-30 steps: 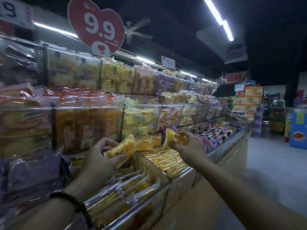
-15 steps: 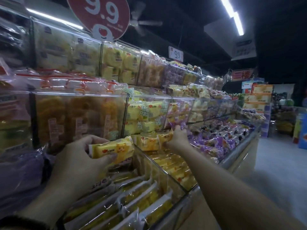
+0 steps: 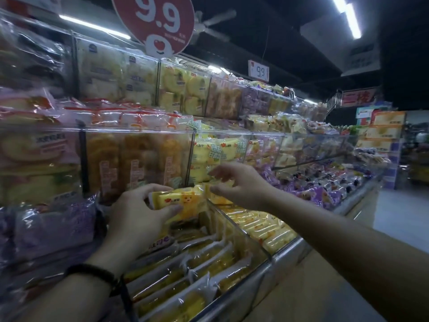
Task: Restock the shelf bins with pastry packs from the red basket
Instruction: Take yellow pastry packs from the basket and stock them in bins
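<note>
Your left hand (image 3: 137, 214) pinches a yellow pastry pack (image 3: 180, 202) between thumb and fingers, held flat over the near bin (image 3: 243, 238), likely so it drops in line with the rows below. Your right hand (image 3: 241, 185) hovers just beside the pack's far end, fingers loosely spread and holding nothing, probably ready to steady it. The red basket is out of view; the heart sign (image 3: 160, 22) and a small tag (image 3: 260, 71) read "9.9", while the pack's print is too blurred to read.

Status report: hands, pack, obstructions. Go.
Left hand gripping yellow pastry pack above front bin. Right hand open, empty, beside pack. Nothing blocking.
</note>
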A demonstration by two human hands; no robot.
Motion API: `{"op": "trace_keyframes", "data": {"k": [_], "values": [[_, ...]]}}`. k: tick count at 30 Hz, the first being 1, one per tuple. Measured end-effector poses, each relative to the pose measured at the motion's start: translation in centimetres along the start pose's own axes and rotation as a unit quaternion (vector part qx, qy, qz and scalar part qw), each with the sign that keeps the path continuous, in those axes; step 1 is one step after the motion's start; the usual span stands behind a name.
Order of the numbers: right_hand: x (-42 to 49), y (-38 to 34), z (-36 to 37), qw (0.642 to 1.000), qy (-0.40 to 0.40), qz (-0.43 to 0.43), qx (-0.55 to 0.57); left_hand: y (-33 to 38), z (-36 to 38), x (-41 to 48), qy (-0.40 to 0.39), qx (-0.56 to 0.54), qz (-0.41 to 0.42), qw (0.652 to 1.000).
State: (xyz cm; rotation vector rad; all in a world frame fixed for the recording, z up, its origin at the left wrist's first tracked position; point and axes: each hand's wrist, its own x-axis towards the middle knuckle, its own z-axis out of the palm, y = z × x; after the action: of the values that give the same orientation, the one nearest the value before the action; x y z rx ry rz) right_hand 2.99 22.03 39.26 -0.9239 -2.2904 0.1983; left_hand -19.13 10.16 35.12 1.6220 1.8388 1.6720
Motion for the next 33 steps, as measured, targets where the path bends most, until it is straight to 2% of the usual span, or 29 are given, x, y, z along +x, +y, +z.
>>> {"op": "trace_keyframes", "data": {"k": [1, 3, 4, 6, 9, 12, 15, 16, 18, 20, 22, 26, 30, 33], "values": [[-0.6, -1.8, 0.1, 0.998, -0.035, -0.041, -0.025, 0.1, 0.0, -0.1, -0.011, -0.006, -0.004, 1.0], [-1.3, -3.7, 0.9, 0.98, -0.052, -0.127, -0.141, -0.2, 0.2, -0.1, -0.022, -0.018, 0.014, 1.0], [-1.3, -3.9, 1.4, 0.966, -0.045, -0.154, -0.202, 0.0, 0.3, -0.4, -0.035, -0.03, 0.015, 0.999], [-1.5, -3.8, 1.1, 0.956, -0.016, -0.182, -0.23, 0.3, 0.5, -0.6, -0.07, -0.05, 0.017, 0.996], [-1.3, -2.4, -0.4, 0.962, 0.035, -0.137, -0.233, 0.7, 0.7, -0.8, -0.096, -0.089, 0.009, 0.991], [-0.8, 0.5, -1.3, 0.959, 0.102, -0.02, -0.264, 0.4, 1.1, -0.4, -0.084, -0.053, 0.003, 0.995], [-0.1, 3.2, -0.7, 0.939, 0.1, 0.094, -0.316, 0.1, 1.5, -0.6, -0.097, -0.023, 0.002, 0.995], [0.1, 4.1, -0.2, 0.937, 0.095, 0.116, -0.314, -0.1, 1.7, -0.7, -0.104, -0.015, 0.003, 0.994], [0.5, 5.2, 1.5, 0.957, 0.077, 0.139, -0.243, -0.2, 1.9, -0.8, -0.114, -0.007, -0.003, 0.993], [0.9, 5.7, 3.6, 0.971, 0.067, 0.141, -0.183, -0.3, 1.9, -0.6, -0.113, -0.015, -0.014, 0.993], [1.4, 6.0, 4.7, 0.975, 0.065, 0.132, -0.168, -0.4, 2.0, -0.3, -0.118, -0.007, -0.013, 0.993], [1.2, 6.5, 3.7, 0.986, 0.007, 0.114, -0.118, -0.5, 2.3, -0.1, -0.134, 0.014, -0.013, 0.991], [0.3, 5.8, 3.0, 0.989, -0.041, 0.138, -0.023, -0.6, 2.3, -0.3, -0.145, 0.015, -0.021, 0.989], [-0.4, 5.3, 2.4, 0.989, -0.06, 0.13, -0.042, -0.7, 2.4, -0.3, -0.145, 0.017, -0.021, 0.989]]}}
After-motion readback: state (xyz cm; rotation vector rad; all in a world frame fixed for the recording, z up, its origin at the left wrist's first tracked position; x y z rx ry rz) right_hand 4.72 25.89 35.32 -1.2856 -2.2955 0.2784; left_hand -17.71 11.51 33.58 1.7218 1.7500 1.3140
